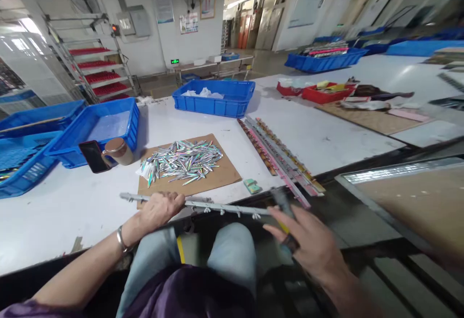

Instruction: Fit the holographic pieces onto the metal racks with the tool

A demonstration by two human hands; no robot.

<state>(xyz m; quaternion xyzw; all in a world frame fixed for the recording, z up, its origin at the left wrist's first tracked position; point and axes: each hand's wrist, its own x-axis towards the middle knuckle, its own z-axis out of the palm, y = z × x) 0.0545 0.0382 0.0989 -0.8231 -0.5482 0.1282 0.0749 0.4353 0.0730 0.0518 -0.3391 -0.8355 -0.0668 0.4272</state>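
Note:
My left hand [161,209] grips a long grey strip [224,207] near its left end. The strip lies level along the front edge of the white table [54,211], above my knees, with small clips hanging from it. My right hand [308,245] holds a dark tool [282,202] with a yellow part, its tip at the strip's right end. Behind the strip a pile of shiny iridescent lure-shaped pieces [183,161] rests on a brown cardboard sheet [221,175].
A bundle of long strips [279,156] lies to the right of the cardboard. Blue bins [213,98] [90,134] stand at the back and left, with a phone [93,156] and a brown cup [118,151]. A small green block [252,186] sits near the edge.

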